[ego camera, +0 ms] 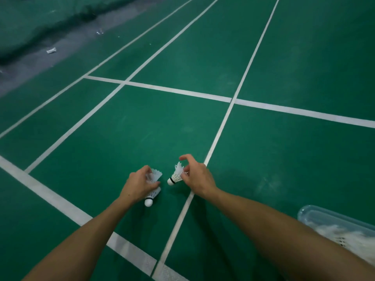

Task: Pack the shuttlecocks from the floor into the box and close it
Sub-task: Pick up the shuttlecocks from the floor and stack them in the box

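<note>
left hand point(140, 185): I see it low in the middle of the frame, fingers curled round two shuttlecocks point(153, 184), one skirt fanning out above the knuckles, the other with its white cork pointing down toward the bottom edge.
right hand point(197, 176): just right of centre, thumb and a finger pinching the feathers of a third shuttlecock point(176, 175); the index finger is lifted clear above it.
box point(316, 214): clear plastic, lower right corner, partly behind my right forearm, open, with white feathers already inside. No lid in view.
floor point(142, 128): green court with white lines; I cannot see any more loose shuttlecocks near me.
risk, left: I judge two in one hand is a loose hold; the lower one could slip out cork-first on the way over.
risk, right: a pinch on frayed feathers could crush or tear them, or let the cork swing free.
risk, box: it sits at the frame's edge, so a blind drop could miss the rim.
</note>
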The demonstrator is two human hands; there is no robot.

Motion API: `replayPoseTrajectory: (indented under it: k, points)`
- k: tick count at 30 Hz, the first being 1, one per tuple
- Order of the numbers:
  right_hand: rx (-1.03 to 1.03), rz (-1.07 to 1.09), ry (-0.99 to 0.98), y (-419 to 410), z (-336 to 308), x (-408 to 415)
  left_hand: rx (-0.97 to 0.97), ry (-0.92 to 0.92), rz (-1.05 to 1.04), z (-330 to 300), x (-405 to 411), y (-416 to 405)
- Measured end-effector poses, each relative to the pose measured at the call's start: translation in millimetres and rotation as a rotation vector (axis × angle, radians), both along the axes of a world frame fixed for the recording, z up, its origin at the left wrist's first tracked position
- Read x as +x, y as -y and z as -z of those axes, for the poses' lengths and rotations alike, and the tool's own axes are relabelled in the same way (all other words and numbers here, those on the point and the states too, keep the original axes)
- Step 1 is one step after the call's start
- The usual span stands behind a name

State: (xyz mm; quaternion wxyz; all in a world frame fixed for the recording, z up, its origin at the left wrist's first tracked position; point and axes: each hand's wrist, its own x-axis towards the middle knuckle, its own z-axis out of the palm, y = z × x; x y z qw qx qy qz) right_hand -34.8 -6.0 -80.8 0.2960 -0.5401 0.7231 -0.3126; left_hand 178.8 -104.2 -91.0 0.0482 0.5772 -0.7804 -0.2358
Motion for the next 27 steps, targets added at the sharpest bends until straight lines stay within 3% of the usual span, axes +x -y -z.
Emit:
replayPoseTrajectory:
  k: [3,8,15,21,27]
  points:
    - [-0.024,-0.033,-0.021,-32.8,-26.1,-29.2,-0.042,-0.108,0.018,-12.6,-11.5,-16.6]
    - [-0.083,-0.088,-0.121,-112.3,-97.2,-92.6,-0.099,-0.344,0.249,-73.7,-66.9,-74.4]
    - [-0.116,0.106,-0.15,-254.8,-193.9,-177.1,-0.181,-0.584,0.547,-176.3,-167.5,-165.8]
    - [-0.084,0.315,-0.061,-355.0,-194.5,-199.0,-0.132,-0.65,0.729,-195.3,-218.0,-226.1]
    - [0.056,0.22,0.089,-397.0,-138.0,-149.3,-0.072,-0.662,0.804,-172.9,-221.5,-246.5]
